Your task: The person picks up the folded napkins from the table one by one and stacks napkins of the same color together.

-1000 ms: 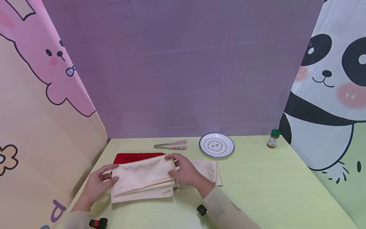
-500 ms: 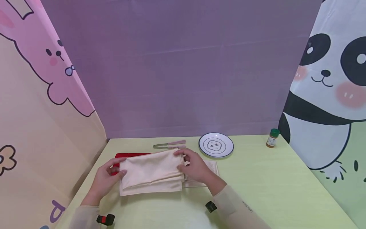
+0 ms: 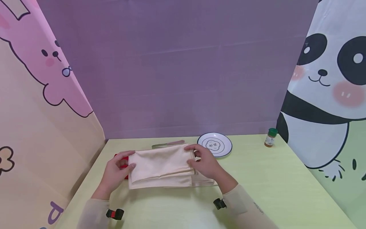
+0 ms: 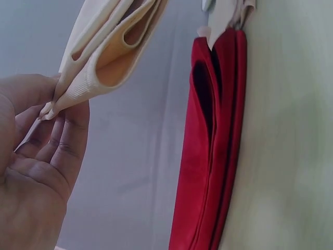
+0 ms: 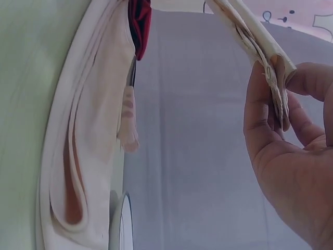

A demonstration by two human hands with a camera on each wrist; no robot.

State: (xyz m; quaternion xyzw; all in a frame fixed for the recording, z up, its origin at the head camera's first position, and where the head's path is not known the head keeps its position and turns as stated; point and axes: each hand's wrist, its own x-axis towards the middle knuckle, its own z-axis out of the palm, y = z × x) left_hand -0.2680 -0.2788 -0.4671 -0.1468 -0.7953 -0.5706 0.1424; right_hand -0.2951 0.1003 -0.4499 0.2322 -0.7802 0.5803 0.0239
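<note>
In the head view a folded cream cloth point(image 3: 160, 165) is held up between both hands. My left hand point(image 3: 114, 173) pinches its left edge between thumb and fingers, and my right hand point(image 3: 207, 163) pinches the right edge. Its layered folds show side-on in both wrist views. Below and behind it lies a folded red cloth point(image 4: 203, 156), mostly hidden in the head view. Another folded pale cloth point(image 5: 88, 120) lies on the table beside the red one, partly covered by the held cloth in the head view.
Tongs point(image 3: 168, 144) with pinkish handles lie at the back, partly hidden behind the raised cloth. A white plate point(image 3: 227, 149) with a dark rim sits right of them. Toward the back right corner stands a small green-capped jar point(image 3: 270, 140). Printed screens surround the table point(image 3: 271, 184).
Both hands have carried the cream cloth to the right and slightly upward. It now overlaps more of the pale cloth and part of the tongs, and the head view has shifted slightly.
</note>
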